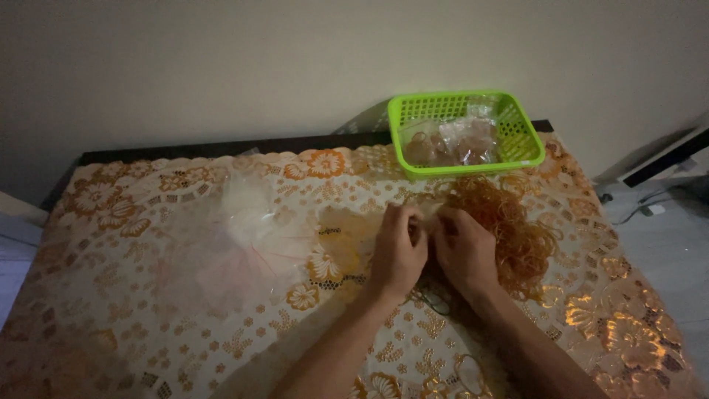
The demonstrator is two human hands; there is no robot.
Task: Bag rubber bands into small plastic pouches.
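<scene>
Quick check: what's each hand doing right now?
Left hand: fingers curled, contents cannot be told.
Right hand: fingers curled beside the rubber bands, contents cannot be told.

tablecloth [148, 295]: was cream lace with orange and gold flowers
basket [528, 151]: was bright green, with a grid-pattern wall
rubber bands [517, 229]: were orange-brown
plastic bags [244, 236]: were clear, faintly pinkish
wall [221, 66]: was plain grey-beige

One head-worn camera looks forward and steeply down from above the table [148, 310], facing a plain wall [221, 66] behind it. It sits close: both forearms enter from the bottom edge, hands near centre. A green basket [528, 151] marks the table's far edge.
</scene>
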